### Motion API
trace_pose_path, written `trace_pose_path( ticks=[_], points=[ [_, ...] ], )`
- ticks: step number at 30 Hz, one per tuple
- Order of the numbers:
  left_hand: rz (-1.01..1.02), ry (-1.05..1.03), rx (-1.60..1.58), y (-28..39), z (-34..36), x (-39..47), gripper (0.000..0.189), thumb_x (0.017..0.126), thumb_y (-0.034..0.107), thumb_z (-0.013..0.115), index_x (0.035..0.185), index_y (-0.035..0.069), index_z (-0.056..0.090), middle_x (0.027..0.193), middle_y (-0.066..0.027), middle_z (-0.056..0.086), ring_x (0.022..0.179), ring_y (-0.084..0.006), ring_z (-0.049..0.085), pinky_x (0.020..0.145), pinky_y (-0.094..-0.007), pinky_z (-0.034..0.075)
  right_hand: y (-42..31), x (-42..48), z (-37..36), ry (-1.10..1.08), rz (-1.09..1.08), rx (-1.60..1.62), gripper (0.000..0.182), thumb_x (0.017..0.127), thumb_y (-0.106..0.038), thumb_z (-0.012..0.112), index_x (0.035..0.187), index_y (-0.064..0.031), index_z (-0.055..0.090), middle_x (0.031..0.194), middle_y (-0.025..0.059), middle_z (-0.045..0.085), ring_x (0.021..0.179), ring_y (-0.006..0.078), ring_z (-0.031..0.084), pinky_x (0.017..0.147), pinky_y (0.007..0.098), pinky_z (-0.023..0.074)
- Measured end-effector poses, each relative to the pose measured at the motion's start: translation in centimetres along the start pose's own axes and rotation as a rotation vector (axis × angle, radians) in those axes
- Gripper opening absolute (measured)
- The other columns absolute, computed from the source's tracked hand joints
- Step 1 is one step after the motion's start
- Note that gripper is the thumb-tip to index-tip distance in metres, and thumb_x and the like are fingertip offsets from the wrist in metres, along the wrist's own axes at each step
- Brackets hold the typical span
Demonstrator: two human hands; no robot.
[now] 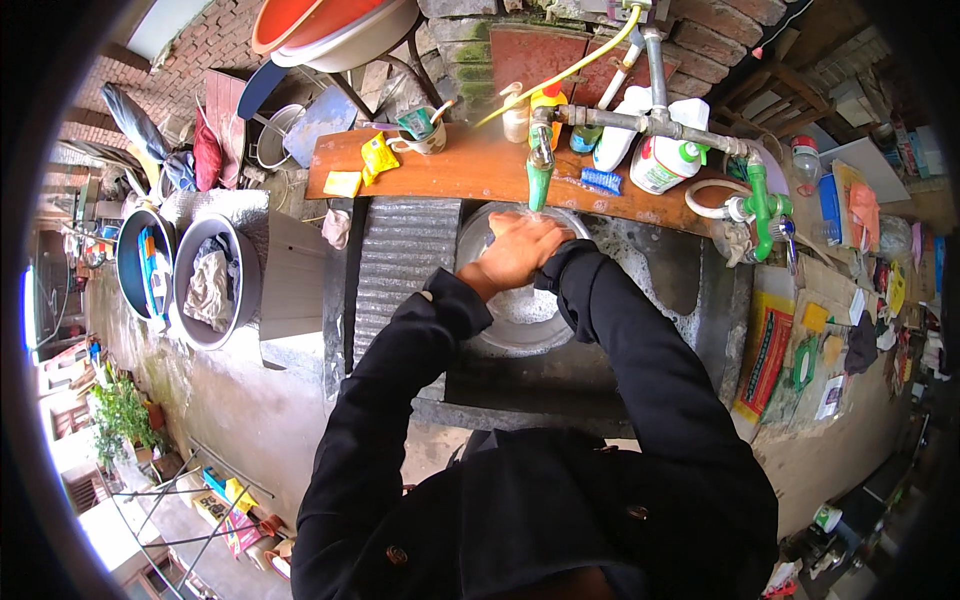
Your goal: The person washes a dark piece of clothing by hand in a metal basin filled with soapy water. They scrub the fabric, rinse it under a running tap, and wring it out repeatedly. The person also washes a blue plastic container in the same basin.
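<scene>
Under the green nozzle [538,184] of a metal tap, my left hand [499,262] and my right hand [541,238] are pressed together, one overlapping the other. Both are above a round metal basin [517,345] with sudsy water in it. My fingers are partly hidden, and whether anything lies between my palms does not show. The basin stands in a dark stone sink [585,382], beside a ridged washboard slab [405,262]. White foam [637,262] lies on the sink floor to the right of my hands.
A wooden shelf [465,169] behind the sink holds a mug [426,141], a yellow packet [379,157], a blue brush [601,180] and a pump bottle [667,161]. Metal pipes [615,120] cross above it. To the left are two tubs, one with cloths [210,289]. Cardboard [821,315] lies at the right.
</scene>
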State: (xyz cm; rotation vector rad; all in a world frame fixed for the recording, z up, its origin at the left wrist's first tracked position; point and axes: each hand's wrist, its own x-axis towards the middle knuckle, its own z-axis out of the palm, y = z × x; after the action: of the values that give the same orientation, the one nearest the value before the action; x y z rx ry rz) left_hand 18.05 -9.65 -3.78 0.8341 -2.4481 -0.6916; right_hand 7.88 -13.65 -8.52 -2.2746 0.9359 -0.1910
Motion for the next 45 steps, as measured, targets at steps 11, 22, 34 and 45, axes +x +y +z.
trace_pose_path(
  ticks=[11,22,34,45],
  points=[
    [-0.191,0.095,0.052,-6.3,3.5,-0.4,0.038,0.060,0.017,0.067,0.095,0.007,0.055,0.089,-0.0145,0.058,0.087,-0.0327,0.056,0.075,-0.0384,0.045,5.2,1.1,1.9,0.014,0.252,0.109,0.021,0.078,-0.024,0.052,0.085,-0.0054,0.059,0.079,0.0171,0.061,0.075,0.0282,0.059,0.065,0.0367,0.0454],
    [-1.333,0.241,-0.307,-9.4,8.5,1.6,0.033,0.081,0.027,0.047,0.104,0.003,0.048,0.100,-0.0181,0.054,0.096,-0.0365,0.051,0.078,-0.0442,0.044,-1.3,0.2,4.1,0.792,0.652,1.834,0.035,0.077,-0.028,0.058,0.099,0.0003,0.056,0.084,0.0083,0.061,0.067,0.0165,0.057,0.061,0.0287,0.0455],
    [-0.495,-0.068,0.818,-12.7,10.1,3.9,0.024,0.079,0.025,0.050,0.096,0.009,0.053,0.095,-0.0134,0.055,0.082,-0.0303,0.052,0.068,-0.0391,0.046,-11.8,-3.9,3.3,0.689,0.655,2.051,0.033,0.072,-0.023,0.071,0.091,-0.0019,0.056,0.075,0.0028,0.058,0.066,0.0121,0.057,0.059,0.0246,0.0461],
    [-0.789,-0.111,0.213,-9.9,7.8,-0.2,0.032,0.076,0.022,0.055,0.098,0.000,0.049,0.103,-0.0203,0.056,0.097,-0.0361,0.053,0.076,-0.0402,0.044,-0.4,0.8,4.4,0.565,0.720,2.122,0.056,0.075,-0.050,0.058,0.118,-0.0170,0.045,0.113,0.0100,0.049,0.098,0.0303,0.050,0.076,0.0487,0.0421]
  ],
)
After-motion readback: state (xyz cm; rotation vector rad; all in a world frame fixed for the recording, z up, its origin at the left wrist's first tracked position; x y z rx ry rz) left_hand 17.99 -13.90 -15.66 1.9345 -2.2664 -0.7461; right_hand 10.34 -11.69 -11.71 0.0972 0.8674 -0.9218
